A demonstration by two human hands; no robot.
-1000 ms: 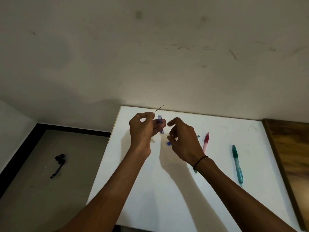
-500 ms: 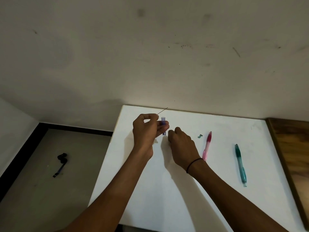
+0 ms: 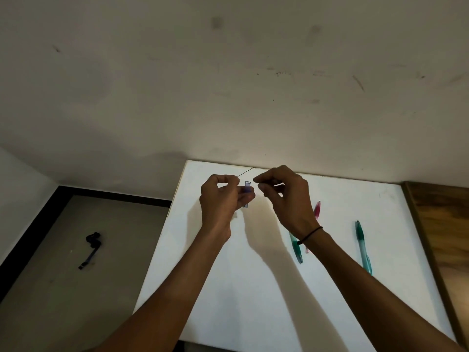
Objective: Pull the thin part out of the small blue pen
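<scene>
White bench (image 3: 253, 288) against a scuffed off-white wall (image 3: 228, 85), grey floor (image 3: 63, 288) to the left, wooden surface (image 3: 446, 237) on the right edge. Left hand (image 3: 222, 199) raised over the far bench end, fingers curled, pinching a small translucent purple plastic pen piece (image 3: 247, 187) held upright between fingertips, open end up, likely so it can be got at from above. A thin dark wire-like refill (image 3: 245, 172) sticks up and right from the same hand's thumb and forefinger. Right hand (image 3: 286, 196) level with it, just beside the purple piece, thumb and forefinger tips pressed together in a fine pinch; whatever sits between them is too small to tell. Both forearms extended forward, wrists lifted off the bench; black band (image 3: 310, 235) on the right wrist. Lying flat, apart from the hands: pink plastic pen (image 3: 316, 209), teal pen part (image 3: 296, 247) partly under the right wrist, whole teal pen (image 3: 363, 246) further right. Small black object (image 3: 91, 246) on the floor.
</scene>
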